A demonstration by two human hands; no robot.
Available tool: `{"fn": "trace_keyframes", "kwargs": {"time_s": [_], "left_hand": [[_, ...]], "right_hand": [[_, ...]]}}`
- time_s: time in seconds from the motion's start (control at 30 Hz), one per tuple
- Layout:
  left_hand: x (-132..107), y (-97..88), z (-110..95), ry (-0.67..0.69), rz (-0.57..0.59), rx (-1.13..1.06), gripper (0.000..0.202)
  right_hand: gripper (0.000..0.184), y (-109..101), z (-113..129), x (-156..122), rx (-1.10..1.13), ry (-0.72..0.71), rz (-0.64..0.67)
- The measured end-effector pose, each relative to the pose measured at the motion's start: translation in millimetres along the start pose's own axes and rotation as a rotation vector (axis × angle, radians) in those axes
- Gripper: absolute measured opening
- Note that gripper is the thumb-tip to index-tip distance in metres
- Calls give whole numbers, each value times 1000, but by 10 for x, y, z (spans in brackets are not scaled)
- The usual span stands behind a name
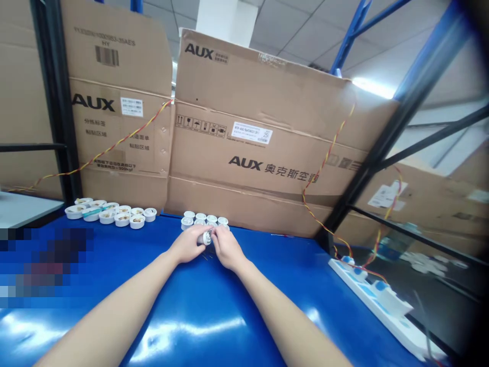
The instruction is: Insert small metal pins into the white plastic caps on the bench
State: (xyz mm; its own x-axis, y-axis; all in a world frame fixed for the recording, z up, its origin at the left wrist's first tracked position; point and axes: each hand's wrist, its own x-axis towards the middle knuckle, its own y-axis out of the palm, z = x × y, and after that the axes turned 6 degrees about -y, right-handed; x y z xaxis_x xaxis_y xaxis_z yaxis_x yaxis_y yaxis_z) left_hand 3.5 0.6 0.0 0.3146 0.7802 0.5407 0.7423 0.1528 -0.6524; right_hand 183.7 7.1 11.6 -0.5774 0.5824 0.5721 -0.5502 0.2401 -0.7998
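Both my hands meet over the blue table [214,316], far from me near the cardboard wall. My left hand [188,243] is closed around a small white cylindrical part [207,236]. My right hand [225,245] pinches the same part from the other side with its fingers pressed together. Just behind my hands stands a small cluster of several white round cups [204,219]. Some tiny dark bits lie on the table under my hands; I cannot make out what they are.
A second group of several white cups [110,213] with brownish contents stands at the back left. Large AUX cardboard boxes [263,153] wall off the back. A white power strip [378,298] with red-yellow twisted wire [324,163] lies at the right edge. Blue rack posts rise on the right.
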Motion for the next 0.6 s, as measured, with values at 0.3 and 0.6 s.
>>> {"fn": "trace_keyframes", "kwargs": {"time_s": [0.3, 0.6], "left_hand": [[-5, -11, -31, 12, -5, -8, 58], [-5, -23, -97, 15, -11, -77, 48]], "right_hand": [[20, -79, 55, 3, -23, -16, 19], [19, 49, 12, -8, 533, 266, -177]]}}
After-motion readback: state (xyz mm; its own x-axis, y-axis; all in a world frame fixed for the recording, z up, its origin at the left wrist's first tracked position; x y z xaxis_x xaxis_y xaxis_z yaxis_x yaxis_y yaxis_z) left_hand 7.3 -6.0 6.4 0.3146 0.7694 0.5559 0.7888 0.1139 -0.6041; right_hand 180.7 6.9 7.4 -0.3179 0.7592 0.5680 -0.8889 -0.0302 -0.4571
